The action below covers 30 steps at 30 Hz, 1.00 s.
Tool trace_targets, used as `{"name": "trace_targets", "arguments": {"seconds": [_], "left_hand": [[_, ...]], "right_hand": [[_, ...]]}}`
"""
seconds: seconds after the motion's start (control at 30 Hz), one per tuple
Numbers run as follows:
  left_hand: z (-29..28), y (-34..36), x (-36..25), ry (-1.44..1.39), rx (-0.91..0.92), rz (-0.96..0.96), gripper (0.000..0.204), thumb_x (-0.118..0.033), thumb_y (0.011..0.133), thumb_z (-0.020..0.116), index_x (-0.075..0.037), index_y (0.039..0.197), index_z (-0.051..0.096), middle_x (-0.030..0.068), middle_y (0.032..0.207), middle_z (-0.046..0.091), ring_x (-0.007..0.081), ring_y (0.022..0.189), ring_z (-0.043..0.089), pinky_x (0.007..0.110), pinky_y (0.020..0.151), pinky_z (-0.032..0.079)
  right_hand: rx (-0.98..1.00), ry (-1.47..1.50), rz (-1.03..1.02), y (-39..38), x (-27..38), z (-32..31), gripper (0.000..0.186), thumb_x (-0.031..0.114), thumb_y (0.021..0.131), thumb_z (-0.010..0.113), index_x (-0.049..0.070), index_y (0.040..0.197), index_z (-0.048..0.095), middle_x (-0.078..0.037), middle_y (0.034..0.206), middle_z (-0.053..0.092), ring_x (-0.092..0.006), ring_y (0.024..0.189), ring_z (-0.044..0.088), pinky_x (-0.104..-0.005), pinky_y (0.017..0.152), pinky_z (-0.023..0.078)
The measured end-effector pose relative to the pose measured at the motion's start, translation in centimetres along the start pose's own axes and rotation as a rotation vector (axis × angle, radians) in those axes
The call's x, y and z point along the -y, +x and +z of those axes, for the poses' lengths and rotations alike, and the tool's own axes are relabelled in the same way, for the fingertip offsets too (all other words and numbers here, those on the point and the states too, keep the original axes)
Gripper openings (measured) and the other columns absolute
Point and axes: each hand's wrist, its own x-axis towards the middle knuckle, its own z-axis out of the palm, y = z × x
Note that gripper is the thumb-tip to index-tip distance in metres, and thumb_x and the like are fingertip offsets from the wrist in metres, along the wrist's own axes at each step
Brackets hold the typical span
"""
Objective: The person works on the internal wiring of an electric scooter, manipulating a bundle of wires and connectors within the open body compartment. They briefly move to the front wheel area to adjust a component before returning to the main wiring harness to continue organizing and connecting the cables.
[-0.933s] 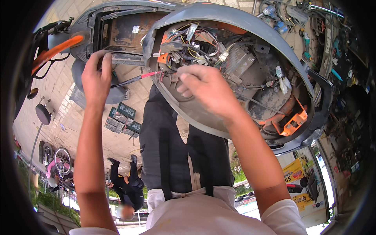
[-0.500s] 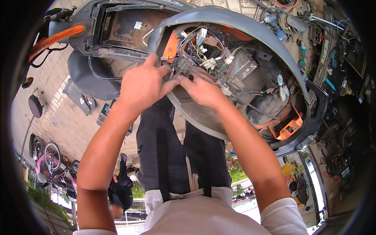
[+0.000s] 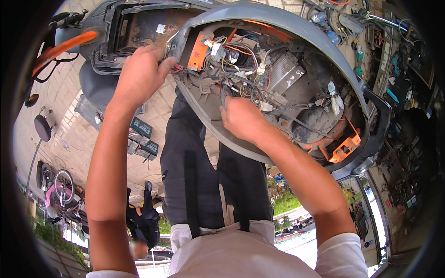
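A grey scooter body (image 3: 282,18) lies across the upper middle, its oval opening full of wires, pale connectors (image 3: 266,106) and a finned metal box (image 3: 285,74). Over the opening's left rim, my left hand (image 3: 141,74) has thumb and fingers closed together; what they hold is hidden. Red-ended wires (image 3: 176,68) emerge just beside its thumb. Inside the opening, my right hand (image 3: 243,118) grips a dark cable (image 3: 224,92) near the front rim. An orange bracket (image 3: 198,51) stands at the opening's left end, and another orange bracket (image 3: 345,147) at its right end.
Left of the opening is the scooter's footwell (image 3: 153,34). Black batteries (image 3: 141,127) sit on the paved floor below it. Tools and cables (image 3: 359,55) lie at the upper right. A person in dark clothes (image 3: 143,222) and a parked bicycle (image 3: 64,185) are at the lower left.
My left hand has moved left and up to the rim, away from my right hand. My right hand has shifted slightly down, uncovering the wires. More of the batteries shows.
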Motion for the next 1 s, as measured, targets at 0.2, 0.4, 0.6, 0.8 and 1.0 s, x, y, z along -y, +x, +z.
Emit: {"name": "trace_targets", "arguments": {"seconds": [0.2,0.4,0.6,0.8,1.0], "left_hand": [[0.7,-1.8,-2.1,-0.026,-0.043,-0.118,0.028,-0.025,0.082,0.069,0.002,0.083,0.062,0.0165,0.083,0.059,0.0351,0.085,0.056,0.044,0.075,0.044],[1.7,-2.4,-3.2,-0.067,-0.087,-0.157,0.028,-0.025,0.079,0.071,0.0,0.088,0.064,0.0145,0.086,0.061,0.033,0.09,0.057,0.044,0.08,0.043],[1.7,-2.1,-2.7,-0.119,-0.077,-0.144,0.027,-0.024,0.079,0.07,0.001,0.083,0.061,0.0159,0.082,0.06,0.0353,0.087,0.057,0.045,0.079,0.043],[2.7,-3.0,-2.2,-0.145,-0.167,-0.087,0.025,-0.019,0.081,0.071,0.003,0.089,0.063,0.0165,0.083,0.059,0.0354,0.082,0.055,0.043,0.075,0.044],[3.8,-3.6,-2.6,-0.179,-0.264,-0.071,0.028,-0.02,0.082,0.07,0.003,0.095,0.062,0.017,0.088,0.058,0.0356,0.086,0.053,0.043,0.078,0.043]], "right_hand": [[-0.167,0.011,0.055,-0.7,-0.5,0.2,0.024,0.017,0.091,0.053,-0.006,0.092,0.06,-0.032,0.083,0.062,-0.0476,0.082,0.061,-0.0514,0.076,0.049],[-0.261,0.087,0.205,1.4,0.8,0.5,0.02,0.012,0.084,0.055,-0.005,0.085,0.066,-0.03,0.086,0.064,-0.0456,0.084,0.064,-0.0537,0.074,0.051],[-0.265,0.007,0.339,1.3,0.8,0.4,0.02,0.015,0.083,0.058,-0.004,0.084,0.066,-0.027,0.087,0.066,-0.0443,0.086,0.064,-0.05,0.076,0.052],[-0.226,0.116,0.222,-1.1,-0.4,-0.3,0.026,0.023,0.087,0.058,-0.002,0.087,0.062,-0.023,0.082,0.065,-0.0424,0.079,0.062,-0.0485,0.075,0.049],[-0.073,0.435,0.003,-3.1,-3.3,-0.1,0.025,0.024,0.091,0.058,0.001,0.083,0.061,-0.005,0.067,0.057,-0.0187,0.063,0.054,-0.0337,0.066,0.046]]}}
